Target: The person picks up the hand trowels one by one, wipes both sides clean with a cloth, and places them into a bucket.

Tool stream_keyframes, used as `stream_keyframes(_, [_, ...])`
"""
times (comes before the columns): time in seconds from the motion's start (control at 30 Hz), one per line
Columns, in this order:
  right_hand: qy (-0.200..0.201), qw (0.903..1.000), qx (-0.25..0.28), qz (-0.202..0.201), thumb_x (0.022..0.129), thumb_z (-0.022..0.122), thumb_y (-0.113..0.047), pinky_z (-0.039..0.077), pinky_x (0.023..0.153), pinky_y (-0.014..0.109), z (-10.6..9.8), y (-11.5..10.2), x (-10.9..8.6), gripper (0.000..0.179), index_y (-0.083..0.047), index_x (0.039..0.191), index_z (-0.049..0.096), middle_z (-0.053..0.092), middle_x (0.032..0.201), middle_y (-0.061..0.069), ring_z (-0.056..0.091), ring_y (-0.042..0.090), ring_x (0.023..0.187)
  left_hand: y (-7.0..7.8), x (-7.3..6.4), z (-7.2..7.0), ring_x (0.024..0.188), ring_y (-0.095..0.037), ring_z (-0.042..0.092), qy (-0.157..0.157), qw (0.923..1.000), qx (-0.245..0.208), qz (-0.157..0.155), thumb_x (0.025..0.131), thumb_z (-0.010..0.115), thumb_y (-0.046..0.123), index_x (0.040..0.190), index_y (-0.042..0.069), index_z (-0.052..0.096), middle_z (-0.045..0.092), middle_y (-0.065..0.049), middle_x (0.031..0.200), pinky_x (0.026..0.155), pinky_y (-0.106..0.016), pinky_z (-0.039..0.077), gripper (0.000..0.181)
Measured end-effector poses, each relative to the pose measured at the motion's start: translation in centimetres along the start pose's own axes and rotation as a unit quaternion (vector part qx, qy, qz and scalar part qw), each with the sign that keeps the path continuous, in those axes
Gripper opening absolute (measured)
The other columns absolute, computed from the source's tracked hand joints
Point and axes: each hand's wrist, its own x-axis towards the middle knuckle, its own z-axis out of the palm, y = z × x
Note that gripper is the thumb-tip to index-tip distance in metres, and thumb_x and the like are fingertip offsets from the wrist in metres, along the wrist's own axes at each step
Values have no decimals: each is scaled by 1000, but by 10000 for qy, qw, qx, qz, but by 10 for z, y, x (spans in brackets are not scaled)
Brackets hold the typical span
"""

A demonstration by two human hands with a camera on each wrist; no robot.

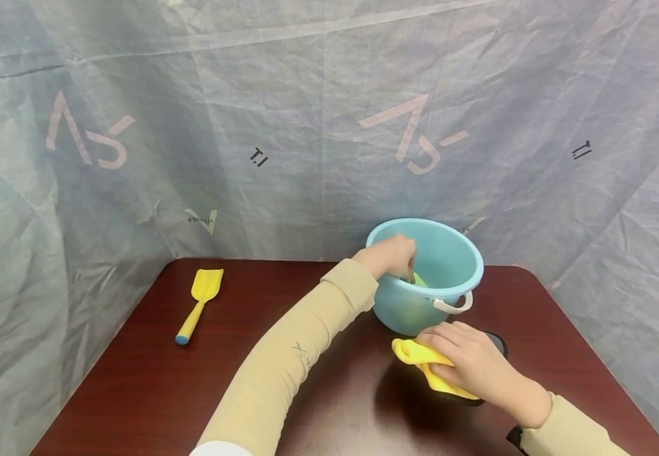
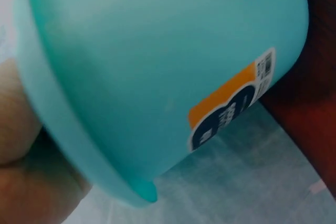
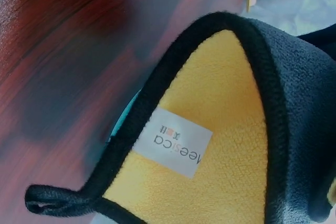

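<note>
A light blue bucket (image 1: 411,310) stands at the back right of the table. My left hand (image 1: 394,254) reaches over its near left rim, with the fingers down inside. Beside those fingers a bit of a green thing (image 1: 419,280) shows; the bucket wall hides the rest and the fingertips. In the left wrist view the hand (image 2: 31,156) is by the bucket's rim. My right hand (image 1: 474,358) grips a folded cleaning cloth (image 1: 411,351) in front of the bucket. The cloth is yellow on one side, dark grey on the other, with black edging, a hanging loop and a white label (image 3: 174,142).
A yellow toy shovel (image 1: 199,304) with a blue handle end lies at the left of the brown table (image 1: 238,380). The bucket's white handle (image 1: 454,305) hangs at its near right side. Grey fabric (image 1: 306,126) hangs behind the table and along its sides.
</note>
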Motion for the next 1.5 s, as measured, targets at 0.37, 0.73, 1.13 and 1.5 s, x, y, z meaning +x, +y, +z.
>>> stream_keyframes(0.37, [40,10000,27,68,92,44,-25,45,69,26,-1,0,0,27,-10,97,67,64,93,-6,58,10,79,1,6,6,49,-10,35,-527,9974,-181,-454,81,68,9,61,14,60,51,3,57,47,-23,35,22])
stream_keyframes(0.73, [64,9999,70,121,92,45,-25,46,70,26,-4,1,2,27,-10,97,67,64,92,-6,59,10,80,1,10,10,51,-10,38,-683,9960,-171,-547,85,67,15,63,14,54,46,3,59,50,-23,37,26])
stream_keyframes(1.13, [53,9996,-116,270,92,44,-28,47,69,27,-11,2,2,29,-10,95,67,64,91,-7,58,12,75,-8,-13,-12,72,-10,57,18,9998,196,-79,89,64,18,86,13,68,66,2,85,65,-23,46,7])
stream_keyframes(1.5, [215,9992,-226,247,92,43,-25,46,73,28,-14,2,4,30,-8,94,67,64,89,-6,59,14,75,-5,-60,-29,77,-8,57,667,9939,800,376,92,59,23,91,16,66,63,6,88,72,-24,46,10])
